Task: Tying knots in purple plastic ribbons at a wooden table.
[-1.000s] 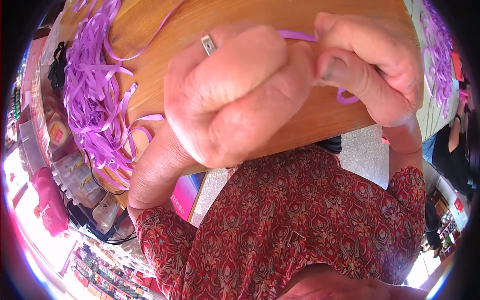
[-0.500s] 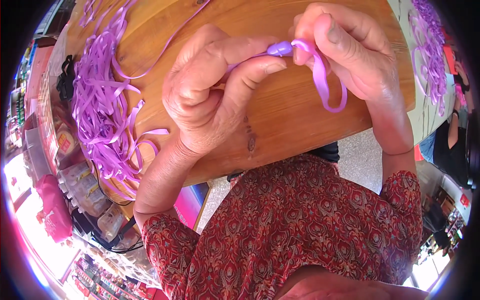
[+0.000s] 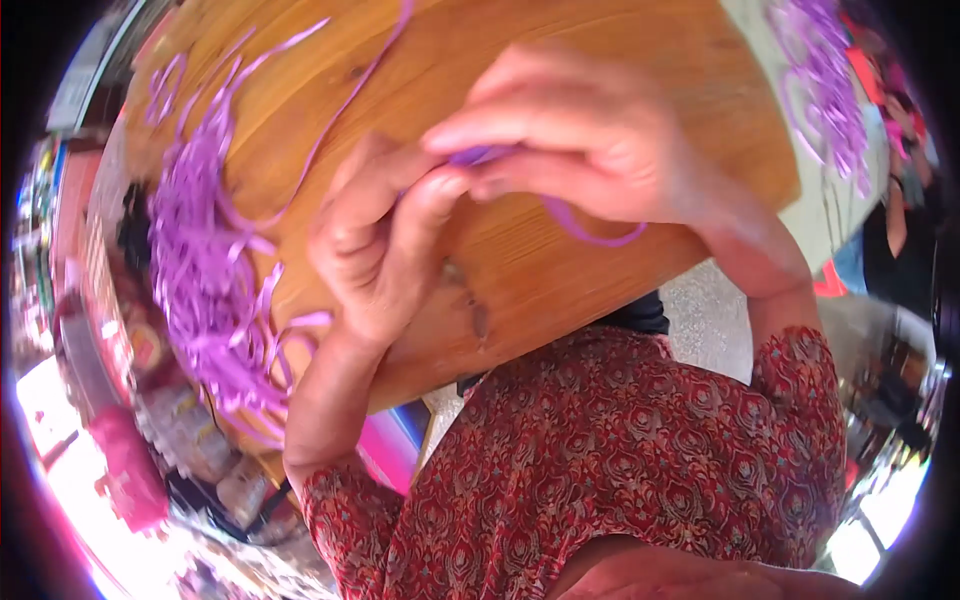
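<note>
Above the wooden table (image 3: 560,270), my two hands meet fingertip to fingertip at a small purple plastic lanyard clasp (image 3: 482,155). Thumb and forefinger of my left hand (image 3: 365,240) are closed on its left end. My right hand (image 3: 600,140), blurred by motion, pinches it from the right, and its fingers cover most of it. From below the right hand hangs a loop of purple ribbon (image 3: 600,241). Another ribbon strand (image 3: 345,110) runs up the table to the left of my hands.
A large heap of purple ribbons (image 3: 205,260) lies along the table's left side. More purple ribbons (image 3: 825,90) rest on a pale table surface at the right, with another person's arm (image 3: 897,215) beyond. Clear plastic bags (image 3: 185,430) and a pink bundle (image 3: 128,470) are at lower left.
My right hand has moved left and down, closing over the clasp that showed openly between my hands. The left hand is slightly lower, and the whole view has shifted a little.
</note>
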Motion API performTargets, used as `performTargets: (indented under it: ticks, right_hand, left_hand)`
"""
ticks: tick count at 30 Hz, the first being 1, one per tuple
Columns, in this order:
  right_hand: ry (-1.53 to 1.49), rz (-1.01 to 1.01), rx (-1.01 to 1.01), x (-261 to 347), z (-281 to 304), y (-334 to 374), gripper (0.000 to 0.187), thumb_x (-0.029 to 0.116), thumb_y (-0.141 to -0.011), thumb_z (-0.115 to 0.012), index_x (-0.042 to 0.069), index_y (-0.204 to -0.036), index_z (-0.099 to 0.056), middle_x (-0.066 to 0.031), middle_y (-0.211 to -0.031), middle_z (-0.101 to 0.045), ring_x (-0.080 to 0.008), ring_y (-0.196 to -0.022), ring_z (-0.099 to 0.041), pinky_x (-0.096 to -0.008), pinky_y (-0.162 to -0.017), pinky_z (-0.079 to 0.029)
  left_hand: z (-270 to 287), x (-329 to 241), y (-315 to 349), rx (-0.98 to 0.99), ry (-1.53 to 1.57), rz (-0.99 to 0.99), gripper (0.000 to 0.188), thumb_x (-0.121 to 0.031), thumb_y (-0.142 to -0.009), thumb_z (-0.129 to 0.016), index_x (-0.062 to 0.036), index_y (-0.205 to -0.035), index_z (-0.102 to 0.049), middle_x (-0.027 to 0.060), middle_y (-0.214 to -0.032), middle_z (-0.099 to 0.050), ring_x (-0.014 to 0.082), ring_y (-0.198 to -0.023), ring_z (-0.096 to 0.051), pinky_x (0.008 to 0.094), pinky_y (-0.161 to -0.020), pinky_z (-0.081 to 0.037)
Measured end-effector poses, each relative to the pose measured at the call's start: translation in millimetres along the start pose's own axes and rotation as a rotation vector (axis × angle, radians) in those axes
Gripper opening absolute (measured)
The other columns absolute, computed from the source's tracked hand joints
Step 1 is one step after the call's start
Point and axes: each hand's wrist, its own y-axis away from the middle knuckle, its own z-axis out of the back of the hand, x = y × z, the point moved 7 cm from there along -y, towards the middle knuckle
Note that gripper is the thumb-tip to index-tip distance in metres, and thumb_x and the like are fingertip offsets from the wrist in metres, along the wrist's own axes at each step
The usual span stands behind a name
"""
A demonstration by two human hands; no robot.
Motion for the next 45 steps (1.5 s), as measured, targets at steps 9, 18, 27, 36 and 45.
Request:
performTargets:
  ticks: [9,18,27,36,45]
  right_hand:
    - [0.137,0.000,-0.199,-13.7,28.9,7.7,0.016,0.021,-0.081,-0.069,0.007,-0.088,-0.066,-0.0064,-0.081,-0.059,-0.0244,-0.075,-0.060,-0.0361,-0.067,-0.046]
    - [-0.017,-0.407,-0.464,-34.1,128.3,44.8,0.017,0.005,-0.083,-0.067,0.005,-0.101,-0.067,-0.0027,-0.093,-0.068,-0.0094,-0.087,-0.062,-0.0246,-0.075,-0.050]
    - [0.628,-0.411,-1.048,-19.3,365.4,145.1,0.021,0.013,-0.085,-0.062,0.004,-0.103,-0.066,-0.0026,-0.089,-0.067,-0.0136,-0.078,-0.060,-0.0272,-0.073,-0.048]
    - [1.028,-0.244,-0.870,-92.5,396.6,200.4,0.025,0.014,-0.082,-0.067,0.006,-0.105,-0.066,-0.0050,-0.091,-0.065,-0.0172,-0.086,-0.060,-0.0305,-0.079,-0.047]
    - [0.238,-0.479,-0.013,-114.7,80.3,-1.3,0.024,0.008,-0.091,-0.060,0.001,-0.113,-0.062,-0.0036,-0.107,-0.064,-0.0113,-0.096,-0.060,-0.0229,-0.086,-0.047]
  left_hand:
    - [-6.9,14.3,2.1,0.030,-0.366,0.050,0.042,-0.032,-0.097,-0.050,0.0042,-0.118,-0.056,0.0131,-0.108,-0.055,0.0224,-0.100,-0.051,0.0331,-0.085,-0.040]
    - [16.9,34.0,4.3,-0.038,-0.433,0.076,0.037,-0.023,-0.095,-0.054,0.0025,-0.123,-0.053,0.0104,-0.105,-0.051,0.0204,-0.095,-0.050,0.0334,-0.085,-0.042]
    - [9.1,55.8,7.8,0.100,-0.405,0.112,0.027,0.004,-0.084,-0.060,0.0021,-0.111,-0.060,0.0097,-0.091,-0.055,0.0198,-0.081,-0.055,0.0286,-0.072,-0.047]
    - [-1.9,40.0,0.6,0.132,-0.540,0.098,0.018,0.003,-0.080,-0.064,0.0003,-0.098,-0.065,0.0133,-0.090,-0.060,0.0241,-0.079,-0.059,0.0312,-0.067,-0.048]
    - [-16.7,20.5,10.5,0.242,-0.648,-0.253,0.016,-0.017,-0.073,-0.072,-0.0101,-0.082,-0.061,0.0056,-0.080,-0.056,0.0232,-0.075,-0.055,0.0372,-0.064,-0.043]
